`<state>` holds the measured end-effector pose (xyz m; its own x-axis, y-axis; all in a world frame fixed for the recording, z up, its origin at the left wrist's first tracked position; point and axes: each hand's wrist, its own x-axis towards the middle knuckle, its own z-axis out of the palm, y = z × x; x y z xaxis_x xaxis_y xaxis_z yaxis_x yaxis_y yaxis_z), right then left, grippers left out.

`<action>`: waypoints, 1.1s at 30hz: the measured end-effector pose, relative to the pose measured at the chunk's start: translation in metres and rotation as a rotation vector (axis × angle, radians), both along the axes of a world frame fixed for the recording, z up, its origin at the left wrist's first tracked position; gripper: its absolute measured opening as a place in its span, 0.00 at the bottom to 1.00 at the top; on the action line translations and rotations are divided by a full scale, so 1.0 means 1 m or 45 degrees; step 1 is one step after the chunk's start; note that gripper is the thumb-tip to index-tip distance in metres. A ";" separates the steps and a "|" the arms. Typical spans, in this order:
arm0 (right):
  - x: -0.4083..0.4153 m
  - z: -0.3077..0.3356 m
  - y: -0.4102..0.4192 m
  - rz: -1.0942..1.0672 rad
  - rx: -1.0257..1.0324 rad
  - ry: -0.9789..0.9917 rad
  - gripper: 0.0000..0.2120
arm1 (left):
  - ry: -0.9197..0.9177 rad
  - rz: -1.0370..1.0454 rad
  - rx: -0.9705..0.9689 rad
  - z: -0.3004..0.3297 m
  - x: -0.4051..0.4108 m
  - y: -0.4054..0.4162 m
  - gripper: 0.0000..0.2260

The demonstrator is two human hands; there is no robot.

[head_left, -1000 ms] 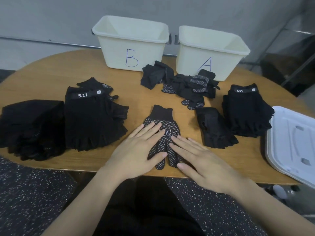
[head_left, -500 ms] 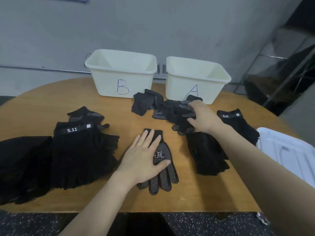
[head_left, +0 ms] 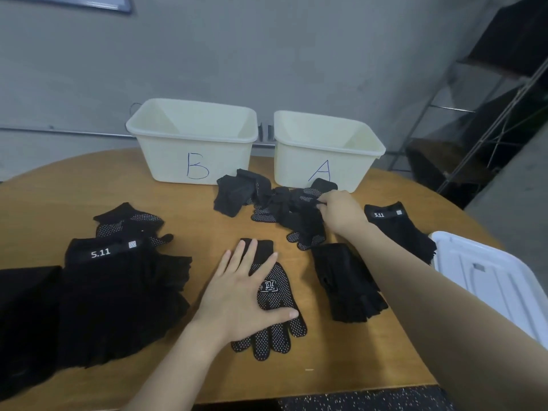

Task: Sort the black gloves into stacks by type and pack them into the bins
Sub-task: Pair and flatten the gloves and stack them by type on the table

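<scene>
My left hand (head_left: 240,295) lies flat, fingers spread, on a dotted black glove (head_left: 275,315) at the table's front centre. My right hand (head_left: 341,212) reaches into the loose pile of mixed black gloves (head_left: 284,209) in front of the bins and pinches a dotted glove (head_left: 308,194) there. Bin B (head_left: 192,140) and bin A (head_left: 326,149) stand at the back, both showing bare insides. A tall stack of 5.11 fingerless gloves (head_left: 118,295) sits at left, with dotted gloves (head_left: 130,221) behind it. Another 5.11 stack (head_left: 400,229) lies at right, a fingerless glove (head_left: 347,283) near centre.
A white plastic lid (head_left: 492,280) lies at the table's right edge. A further dark glove stack (head_left: 26,315) fills the far left. A metal shelf frame (head_left: 489,114) stands behind the table at right, and a grey wall is behind the bins.
My right hand left the dotted glove in front, reached back to the loose pile and closed its fingers on a dotted glove there. My left hand stayed pressed on the front glove.
</scene>
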<state>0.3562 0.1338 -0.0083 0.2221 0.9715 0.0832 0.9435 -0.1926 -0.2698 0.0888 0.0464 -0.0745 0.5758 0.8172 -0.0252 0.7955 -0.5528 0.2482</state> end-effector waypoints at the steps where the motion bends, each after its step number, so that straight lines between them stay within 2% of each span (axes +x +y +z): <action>1: -0.001 0.004 -0.002 -0.001 0.029 0.024 0.11 | 0.011 -0.002 -0.007 0.001 0.000 0.000 0.51; 3: -0.003 0.014 -0.008 0.004 0.106 0.112 0.13 | 0.033 -0.006 -0.019 0.003 0.000 -0.001 0.51; 5: -0.006 0.030 -0.015 0.005 0.207 0.248 0.21 | 0.036 -0.013 -0.048 0.005 0.000 0.000 0.50; 8: -0.012 0.060 -0.030 -0.014 0.280 0.511 0.25 | -0.100 0.008 -0.098 0.012 0.001 0.001 0.45; 10: -0.016 0.075 -0.042 -0.008 0.296 0.720 0.26 | -0.283 0.057 -0.102 0.022 0.005 0.001 0.40; 11: -0.018 0.082 -0.048 0.007 0.299 0.825 0.23 | -0.390 0.081 -0.090 0.029 0.008 0.000 0.38; 13: -0.024 0.095 -0.061 0.045 0.280 1.023 0.10 | -0.596 0.097 -0.036 0.043 0.015 0.001 0.35; 14: -0.027 0.101 -0.068 0.067 0.264 1.095 0.08 | -0.678 0.097 -0.015 0.050 0.018 0.002 0.34; 19: -0.041 0.123 -0.102 0.179 0.250 1.391 0.08 | -0.999 0.251 0.051 0.075 0.027 0.003 0.35; 21: -0.047 0.128 -0.114 0.213 0.253 1.468 0.09 | -1.249 0.299 -0.106 0.085 0.025 0.001 0.29; 23: -0.052 0.129 -0.121 0.247 0.262 1.513 0.10 | -1.464 0.275 -0.299 0.093 0.020 0.000 0.16; 25: -0.057 0.130 -0.128 0.245 0.298 1.551 0.10 | -1.515 0.277 -0.251 0.098 0.013 0.002 0.08; 28: -0.057 0.126 -0.133 0.185 0.340 1.506 0.09 | -1.513 0.295 -0.161 0.115 0.000 0.003 0.12; 30: -0.054 0.119 -0.133 0.148 0.300 1.422 0.09 | -1.484 0.266 -0.050 0.132 -0.012 0.005 0.07; 33: -0.056 0.106 -0.133 0.135 0.201 1.396 0.11 | -1.315 0.210 0.163 0.157 -0.027 0.009 0.09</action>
